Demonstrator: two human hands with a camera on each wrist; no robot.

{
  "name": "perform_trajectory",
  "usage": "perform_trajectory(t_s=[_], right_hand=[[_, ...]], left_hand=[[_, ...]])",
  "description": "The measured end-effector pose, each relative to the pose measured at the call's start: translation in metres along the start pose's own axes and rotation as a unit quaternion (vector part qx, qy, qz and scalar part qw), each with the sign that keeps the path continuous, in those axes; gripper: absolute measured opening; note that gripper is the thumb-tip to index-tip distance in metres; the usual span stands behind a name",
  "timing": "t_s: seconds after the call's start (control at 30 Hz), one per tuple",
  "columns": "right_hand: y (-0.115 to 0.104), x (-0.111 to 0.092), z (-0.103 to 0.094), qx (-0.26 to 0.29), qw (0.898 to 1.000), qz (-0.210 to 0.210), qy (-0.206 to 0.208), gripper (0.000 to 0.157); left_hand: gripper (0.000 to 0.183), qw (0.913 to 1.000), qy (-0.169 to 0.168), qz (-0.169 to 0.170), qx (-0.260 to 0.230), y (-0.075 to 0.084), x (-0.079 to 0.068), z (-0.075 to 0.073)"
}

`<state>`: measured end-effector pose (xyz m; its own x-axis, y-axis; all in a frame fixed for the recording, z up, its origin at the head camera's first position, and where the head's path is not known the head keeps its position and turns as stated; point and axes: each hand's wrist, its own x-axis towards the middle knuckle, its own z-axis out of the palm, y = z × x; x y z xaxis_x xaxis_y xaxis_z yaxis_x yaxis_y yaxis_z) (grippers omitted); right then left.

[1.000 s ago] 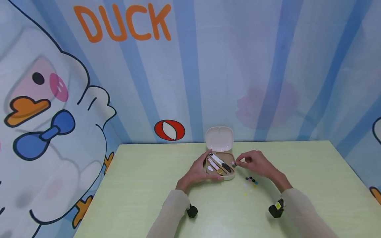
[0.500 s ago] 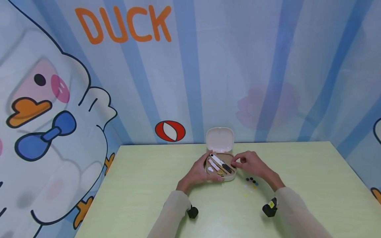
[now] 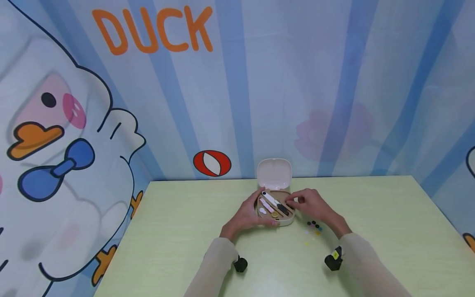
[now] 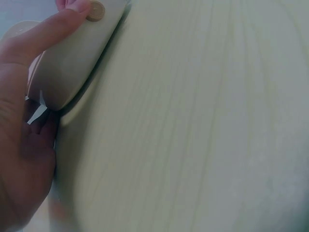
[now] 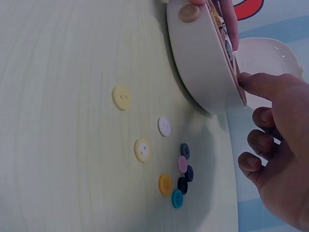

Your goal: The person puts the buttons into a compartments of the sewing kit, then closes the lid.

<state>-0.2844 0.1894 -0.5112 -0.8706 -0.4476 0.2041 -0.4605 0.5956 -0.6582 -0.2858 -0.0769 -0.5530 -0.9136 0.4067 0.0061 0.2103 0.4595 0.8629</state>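
A small cream box (image 3: 285,222) stands near the table's back edge, its pale lid (image 3: 274,174) raised. My left hand (image 3: 245,211) grips its left side, with the thumb along the front beside a round tan catch (image 4: 95,10). In the box lie a slim white-and-black tool (image 3: 275,202), a pinkish stick (image 3: 265,205) and a small gold round thing (image 3: 274,214). My right hand (image 3: 312,205) reaches over the right rim, thumb and forefinger together inside the right compartment. Its fingertips are hidden; I cannot tell whether they hold a button. The other fingers curl loosely outside.
Several loose buttons lie right of the box: a yellow button (image 5: 121,98), a white button (image 5: 164,126), an orange button (image 5: 165,184), a teal button (image 5: 177,198), and pink and dark ones clustered. Behind the table (image 3: 193,214) hangs a duck-printed blue curtain (image 3: 282,82).
My right hand has moved left from the box's right rim into the right compartment. Small pink and dark pieces seen at its fingertips are now hidden. My left hand keeps its grip.
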Motion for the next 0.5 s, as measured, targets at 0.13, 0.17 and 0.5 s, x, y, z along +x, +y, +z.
perform_trajectory(t_s=[0.13,0.17,0.5], right_hand=[[-0.002,-0.004,-0.003,-0.006,1.000,0.005,0.010,0.019],[-0.003,-0.005,-0.004,-0.007,1.000,0.008,0.013,0.020],[-0.003,-0.032,-0.022,-0.023,0.999,0.005,0.047,0.026]], left_hand=[[0.122,1.0000,-0.002,-0.001,0.002,-0.001,0.000,0.000],[0.122,1.0000,-0.002,0.000,0.002,-0.001,0.000,0.000],[0.122,1.0000,-0.005,-0.001,0.002,-0.004,0.001,0.001]])
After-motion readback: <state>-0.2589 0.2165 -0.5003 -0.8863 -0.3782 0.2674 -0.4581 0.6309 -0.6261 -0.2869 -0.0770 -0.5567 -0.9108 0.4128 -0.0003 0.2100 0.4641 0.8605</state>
